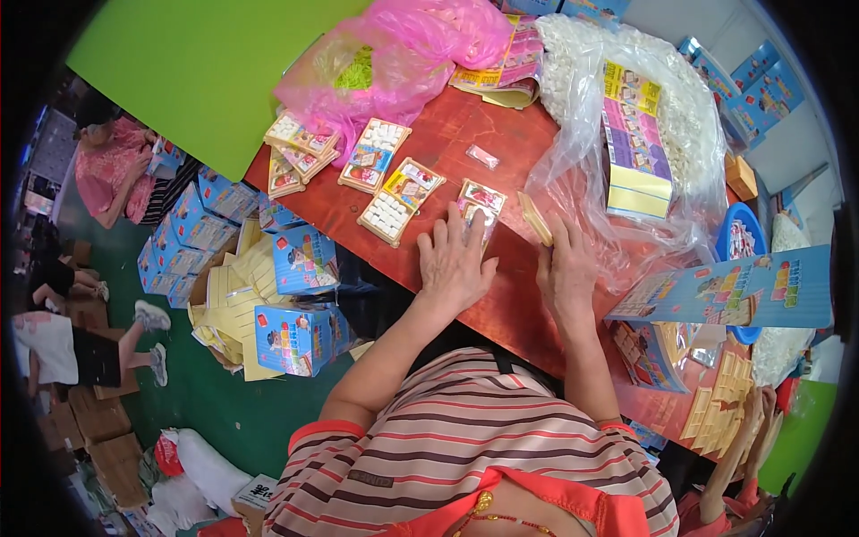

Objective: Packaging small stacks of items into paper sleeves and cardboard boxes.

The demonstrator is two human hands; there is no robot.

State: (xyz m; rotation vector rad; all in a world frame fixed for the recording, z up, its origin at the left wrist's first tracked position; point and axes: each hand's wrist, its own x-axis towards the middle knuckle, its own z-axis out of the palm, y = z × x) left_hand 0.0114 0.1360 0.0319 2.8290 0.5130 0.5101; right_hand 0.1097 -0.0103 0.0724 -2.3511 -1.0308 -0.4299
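My left hand (452,264) has its fingers stretched out, the tips resting on the near end of a small printed card (480,199) with a strawberry picture. Tilted on its edge beside that card is a small wooden tray (535,220), held at its near end between the thumb and fingers of my right hand (570,270). To the left lies a filled wooden tray (389,217) with white blocks and a printed card. Another filled tray (367,167) sits just behind it, and further left is a stack of filled trays (298,148).
On the red table (429,134) lie a pink plastic bag (394,63), a small clear packet (482,157) and a large clear bag of white pieces (582,63) with printed sheets (637,152) on it. Blue boxes (295,340) stand left. Other people work nearby.
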